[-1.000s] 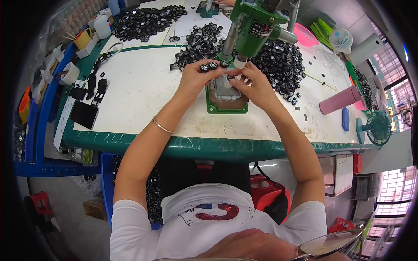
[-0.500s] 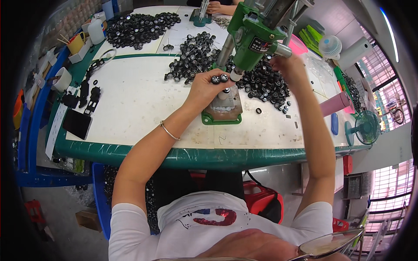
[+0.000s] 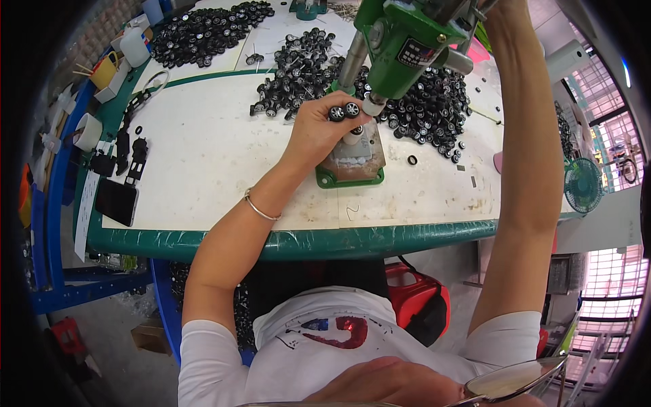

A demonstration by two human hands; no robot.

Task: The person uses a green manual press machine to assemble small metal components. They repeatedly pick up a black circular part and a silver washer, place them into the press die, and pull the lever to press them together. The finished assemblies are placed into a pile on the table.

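My left hand (image 3: 313, 132) is closed on small black toy wheels (image 3: 351, 110) with silver hubs, two of them showing above the fingers. Another wheel sits lower, by the pale post on the base (image 3: 339, 175) of a green bench press (image 3: 390, 64). The white tip (image 3: 373, 105) of the press ram is right beside my fingertips. My right hand (image 3: 505, 8) is raised at the top edge, beside the upper metal rods of the press. The frame cuts it off, so its fingers and any grip are hidden.
Heaps of black wheels (image 3: 434, 112) lie behind and right of the press, with a further pile (image 3: 203, 37) at the far left. A dark phone (image 3: 116, 201) and black strap-like parts (image 3: 139, 159) rest at left. A green fan (image 3: 583, 184) stands at right.
My right arm has swung up and outward, taking the hand from beside the press head to the top edge. My left hand stays at the press with the wheels. The view has shifted slightly.
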